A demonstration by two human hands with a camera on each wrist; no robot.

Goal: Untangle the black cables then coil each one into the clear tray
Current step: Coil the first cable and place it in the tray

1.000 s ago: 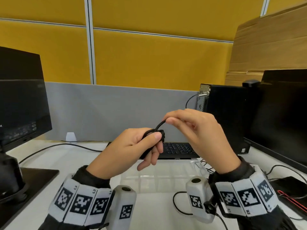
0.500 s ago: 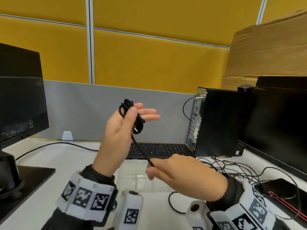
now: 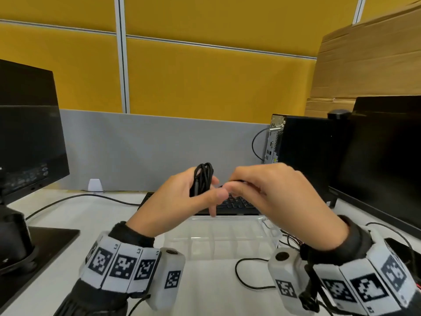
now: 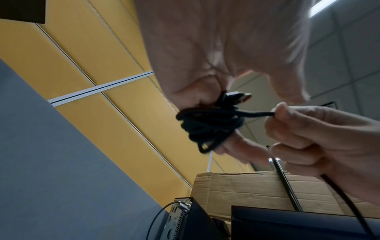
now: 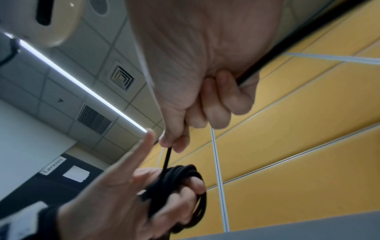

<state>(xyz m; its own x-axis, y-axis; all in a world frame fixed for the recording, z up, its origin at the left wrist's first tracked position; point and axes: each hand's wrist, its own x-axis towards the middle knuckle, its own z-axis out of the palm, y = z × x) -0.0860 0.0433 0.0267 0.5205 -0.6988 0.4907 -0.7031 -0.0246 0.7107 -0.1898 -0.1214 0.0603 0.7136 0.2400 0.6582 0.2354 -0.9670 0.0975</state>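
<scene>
Nearest me, the white surface (image 3: pixel 68 215) carries the clear tray (image 3: pixel 227 236), with a loose black lead lying just right of it. Above the tray, my left hand (image 3: pixel 177 201) closes its grip round the coiled black cable (image 3: pixel 202 179) (thumb across the loops), while my right hand (image 3: pixel 273 192) pinches the cable's free strand. Farther off sit a keyboard (image 3: pixel 237 205), monitors at both sides, a grey divider (image 3: pixel 159 151) and yellow wall panels.
</scene>
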